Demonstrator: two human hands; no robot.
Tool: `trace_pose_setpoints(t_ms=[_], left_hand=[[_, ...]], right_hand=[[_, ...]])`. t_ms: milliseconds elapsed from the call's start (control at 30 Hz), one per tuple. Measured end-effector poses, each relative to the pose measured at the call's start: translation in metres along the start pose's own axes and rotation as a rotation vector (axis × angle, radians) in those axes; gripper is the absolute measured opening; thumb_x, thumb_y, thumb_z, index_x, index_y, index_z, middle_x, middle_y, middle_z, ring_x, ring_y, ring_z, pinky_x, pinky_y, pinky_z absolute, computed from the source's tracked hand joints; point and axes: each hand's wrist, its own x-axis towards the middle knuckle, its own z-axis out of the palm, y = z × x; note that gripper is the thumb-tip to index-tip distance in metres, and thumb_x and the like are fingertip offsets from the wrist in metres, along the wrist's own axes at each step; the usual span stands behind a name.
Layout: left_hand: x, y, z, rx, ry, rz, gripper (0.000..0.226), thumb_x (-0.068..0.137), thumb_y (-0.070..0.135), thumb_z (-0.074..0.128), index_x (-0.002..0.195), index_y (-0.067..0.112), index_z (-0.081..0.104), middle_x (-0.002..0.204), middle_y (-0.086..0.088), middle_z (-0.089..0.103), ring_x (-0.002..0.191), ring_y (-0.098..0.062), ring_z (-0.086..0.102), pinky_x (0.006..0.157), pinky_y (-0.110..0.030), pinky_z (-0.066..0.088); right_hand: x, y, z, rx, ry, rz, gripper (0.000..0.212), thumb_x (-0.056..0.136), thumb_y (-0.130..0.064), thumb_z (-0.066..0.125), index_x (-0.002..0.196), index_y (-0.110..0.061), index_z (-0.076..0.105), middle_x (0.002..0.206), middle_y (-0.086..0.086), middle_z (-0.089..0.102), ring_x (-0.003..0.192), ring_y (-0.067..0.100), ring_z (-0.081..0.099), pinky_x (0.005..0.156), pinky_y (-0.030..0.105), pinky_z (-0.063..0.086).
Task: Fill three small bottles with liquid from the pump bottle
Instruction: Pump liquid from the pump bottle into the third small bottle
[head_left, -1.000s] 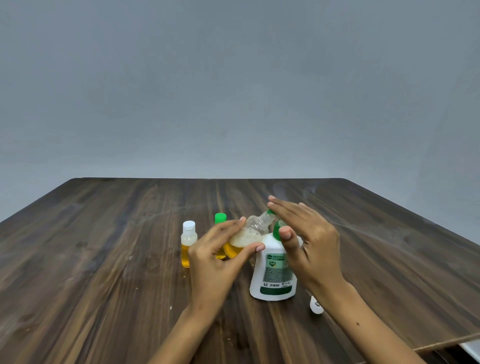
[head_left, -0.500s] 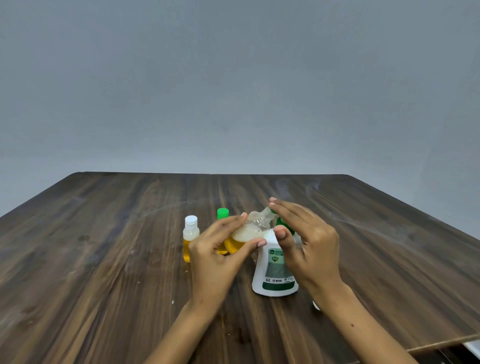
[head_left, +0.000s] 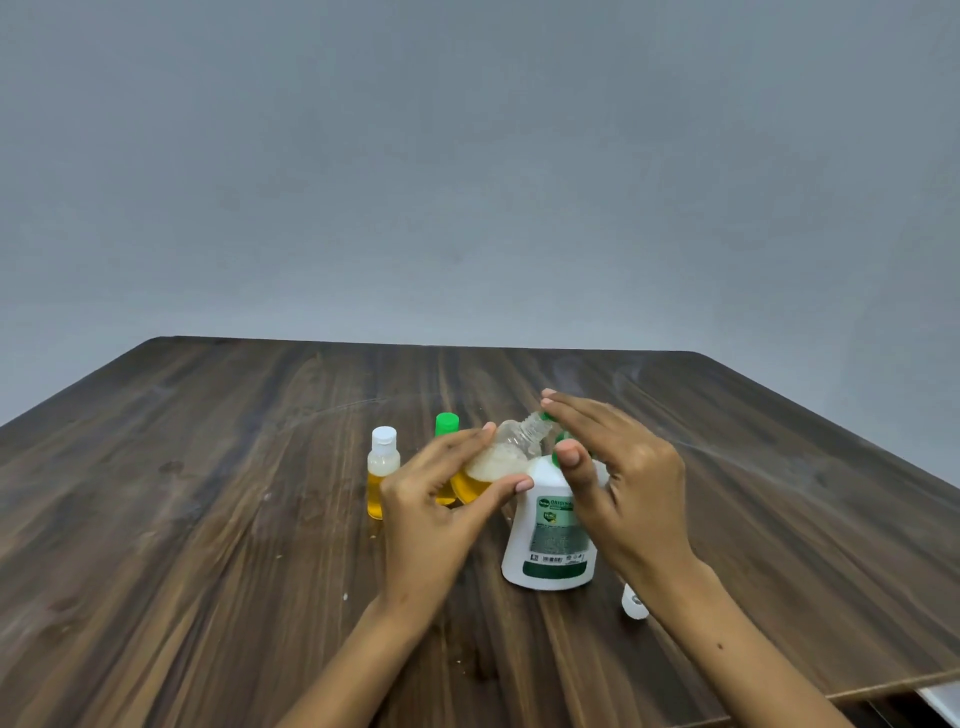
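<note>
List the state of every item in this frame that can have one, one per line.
White-capped bottle: upright, capped, about half full.
Green-capped bottle: upright, capped, mostly hidden.
Open bottle: uncapped, tilted to the nozzle, partly full, foamy.
Pump bottle: upright on table.
Loose cap: lying on table.
Left hand: holds open bottle.
Right hand: fingers straight on pump.

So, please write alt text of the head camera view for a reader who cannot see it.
A left hand tilts a small open bottle of yellow liquid against the spout of a white pump bottle while the right hand presses the pump. Two capped small bottles stand behind on the wooden table.
</note>
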Motion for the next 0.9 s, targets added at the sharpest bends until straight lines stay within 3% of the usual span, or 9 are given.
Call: trace_pose_setpoints(t_ms=[233,367,533,767,900], left_hand=[[0.0004,0.0018,0.0009,-0.018,0.009,-0.015,0.049,0.065,0.029,0.084,0.108,0.009,0.075,0.104,0.006,0.073,0.099,-0.001,0.068,0.084,-0.020,0.055],[0.0003,0.0011,0.0006,0.004,-0.006,0.017,0.050,0.066,0.028,0.085,0.111,0.008,0.073,0.106,0.002,0.073,0.101,-0.003,0.068,0.085,-0.021,0.056],[-0.0028,0.0021,-0.0003,0.032,-0.064,0.067,0.052,0.069,0.026,0.085,0.115,0.006,0.071,0.110,0.002,0.072,0.104,-0.003,0.066,0.087,-0.017,0.052],[0.0005,0.0002,0.0024,0.047,-0.018,0.048,0.050,0.070,0.026,0.084,0.113,0.004,0.072,0.106,0.001,0.073,0.101,-0.003,0.068,0.086,-0.014,0.051],[0.0050,0.0032,0.0031,0.040,-0.048,0.042,0.050,0.069,0.026,0.084,0.114,0.007,0.071,0.108,0.011,0.070,0.102,0.003,0.065,0.086,-0.010,0.049]], right_hand=[[-0.0036,-0.0001,0.0017,-0.050,-0.028,0.006,0.071,0.097,-0.064,0.026,0.109,-0.013,0.073,0.112,-0.003,0.070,0.105,0.010,0.064,0.083,0.030,0.053],[-0.0017,-0.0017,-0.0035,-0.004,-0.064,0.012,0.067,0.097,-0.062,0.028,0.115,-0.013,0.069,0.118,-0.005,0.066,0.111,0.004,0.058,0.088,0.015,0.046],[0.0008,0.0012,-0.0052,0.071,-0.082,0.014,0.061,0.099,-0.057,0.030,0.117,-0.013,0.068,0.121,-0.004,0.065,0.114,0.007,0.058,0.089,0.024,0.049],[-0.0026,0.0010,0.0000,0.104,-0.020,0.047,0.045,0.101,-0.039,0.036,0.117,-0.012,0.067,0.121,-0.006,0.064,0.116,0.006,0.056,0.091,0.024,0.048],[-0.0008,0.0015,-0.0008,0.119,-0.033,0.057,0.043,0.100,-0.037,0.036,0.118,-0.013,0.067,0.121,-0.007,0.063,0.116,0.005,0.056,0.091,0.025,0.049]])
